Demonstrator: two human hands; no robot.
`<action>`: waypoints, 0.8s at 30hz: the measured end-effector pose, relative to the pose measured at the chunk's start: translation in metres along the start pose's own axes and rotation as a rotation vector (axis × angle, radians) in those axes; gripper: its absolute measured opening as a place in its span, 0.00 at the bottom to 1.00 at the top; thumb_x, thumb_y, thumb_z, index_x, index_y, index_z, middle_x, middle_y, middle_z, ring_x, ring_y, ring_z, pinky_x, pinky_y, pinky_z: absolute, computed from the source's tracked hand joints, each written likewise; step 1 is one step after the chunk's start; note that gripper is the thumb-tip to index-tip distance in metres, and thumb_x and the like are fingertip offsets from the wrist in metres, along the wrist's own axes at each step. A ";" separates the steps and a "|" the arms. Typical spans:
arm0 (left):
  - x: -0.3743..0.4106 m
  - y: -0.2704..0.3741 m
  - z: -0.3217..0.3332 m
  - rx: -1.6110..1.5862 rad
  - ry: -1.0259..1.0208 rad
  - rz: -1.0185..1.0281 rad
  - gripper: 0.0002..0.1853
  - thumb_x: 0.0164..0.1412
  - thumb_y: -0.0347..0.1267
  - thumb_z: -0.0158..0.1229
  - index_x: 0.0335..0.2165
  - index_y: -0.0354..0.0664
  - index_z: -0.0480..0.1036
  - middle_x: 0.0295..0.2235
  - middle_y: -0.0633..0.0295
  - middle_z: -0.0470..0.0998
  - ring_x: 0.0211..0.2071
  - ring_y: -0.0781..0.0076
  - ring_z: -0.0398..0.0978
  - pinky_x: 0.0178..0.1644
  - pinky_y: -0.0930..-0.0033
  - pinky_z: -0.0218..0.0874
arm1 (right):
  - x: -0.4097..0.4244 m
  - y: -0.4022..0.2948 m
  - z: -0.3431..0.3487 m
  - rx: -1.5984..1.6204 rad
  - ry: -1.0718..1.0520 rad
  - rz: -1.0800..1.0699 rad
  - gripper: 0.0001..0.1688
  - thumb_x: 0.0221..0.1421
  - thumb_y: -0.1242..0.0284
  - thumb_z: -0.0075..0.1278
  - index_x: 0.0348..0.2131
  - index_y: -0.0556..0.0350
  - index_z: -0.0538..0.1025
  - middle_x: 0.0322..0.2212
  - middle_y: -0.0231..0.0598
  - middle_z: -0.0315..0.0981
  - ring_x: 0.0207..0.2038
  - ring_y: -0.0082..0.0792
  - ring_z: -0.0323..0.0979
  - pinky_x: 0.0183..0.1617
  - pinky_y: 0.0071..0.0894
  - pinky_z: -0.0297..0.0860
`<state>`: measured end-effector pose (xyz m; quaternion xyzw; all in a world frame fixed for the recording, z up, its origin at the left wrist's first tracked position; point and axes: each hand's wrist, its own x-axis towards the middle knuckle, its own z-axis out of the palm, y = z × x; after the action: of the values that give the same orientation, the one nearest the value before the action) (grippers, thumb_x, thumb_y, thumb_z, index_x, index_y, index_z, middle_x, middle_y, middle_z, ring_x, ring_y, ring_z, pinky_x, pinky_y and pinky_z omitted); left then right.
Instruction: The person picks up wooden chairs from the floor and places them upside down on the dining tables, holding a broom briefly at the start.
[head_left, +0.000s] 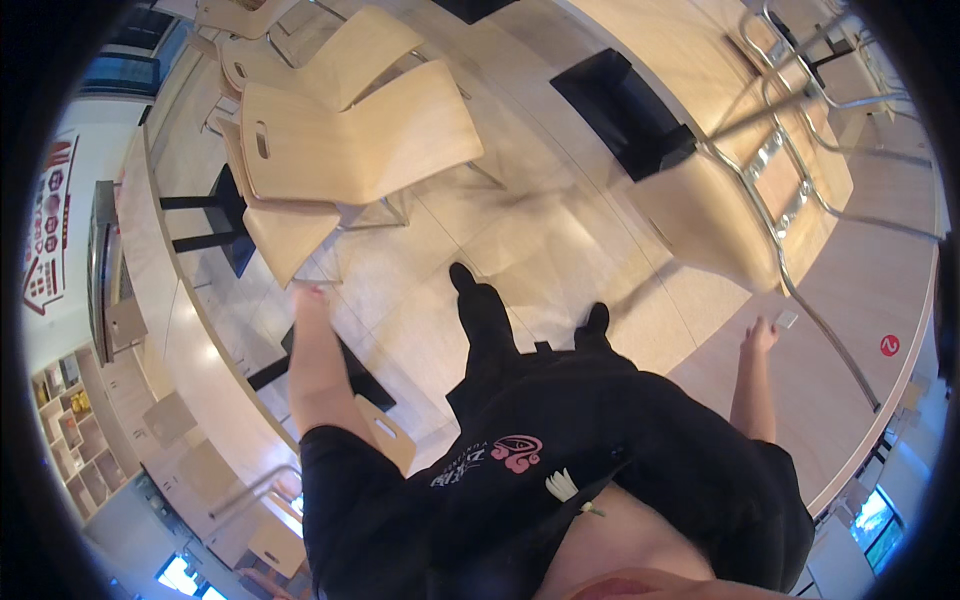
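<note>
My left hand (309, 291) is at the left, blurred, by the lower edge of a bent-plywood chair (289, 236). Whether its fingers grip that edge cannot be made out. On the right, my right hand (761, 334) holds a small pale rectangular object (786, 320) above a wood-look tabletop (832, 375). Close beyond that hand, an upturned plywood chair (720, 214) rests on the table, its bent metal tube legs (832, 330) in the air.
More plywood chairs (360, 142) stand close together ahead on the left. A long curved table (184, 337) runs along the left, with black supports (206, 240) under it. Ahead on the tiled floor (525, 225) is a black boxy object (626, 112). Shelves (79, 427) line the far left wall.
</note>
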<state>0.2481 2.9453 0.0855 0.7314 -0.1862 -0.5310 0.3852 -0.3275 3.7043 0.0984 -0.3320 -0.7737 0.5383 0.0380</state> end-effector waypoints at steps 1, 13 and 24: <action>0.031 0.039 -0.008 -0.092 0.049 0.097 0.09 0.55 0.38 0.44 0.24 0.46 0.62 0.19 0.66 0.62 0.17 0.77 0.59 0.15 0.79 0.49 | -0.012 0.019 -0.004 -0.097 -0.021 0.037 0.33 0.42 0.74 0.49 0.48 0.49 0.53 0.33 0.38 0.63 0.29 0.28 0.62 0.30 0.29 0.64; 0.058 0.248 0.230 1.631 0.235 1.057 0.35 0.45 0.58 0.44 0.45 0.46 0.66 0.54 0.45 0.50 0.56 0.52 0.43 0.55 0.50 0.40 | -0.273 -0.003 0.039 -0.524 -0.420 0.210 0.23 0.44 0.72 0.44 0.44 0.50 0.65 0.36 0.35 0.64 0.39 0.31 0.62 0.39 0.36 0.61; -0.048 0.183 0.210 0.749 -0.382 0.709 0.09 0.47 0.29 0.53 0.28 0.33 0.69 0.22 0.53 0.74 0.25 0.64 0.74 0.30 0.67 0.64 | -0.260 -0.032 0.231 -0.735 -1.010 -0.113 0.13 0.47 0.70 0.43 0.34 0.56 0.70 0.24 0.31 0.68 0.25 0.21 0.65 0.26 0.21 0.62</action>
<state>0.0622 2.7855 0.2257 0.6016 -0.6642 -0.3892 0.2133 -0.2368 3.3670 0.1076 0.0133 -0.8470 0.3248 -0.4207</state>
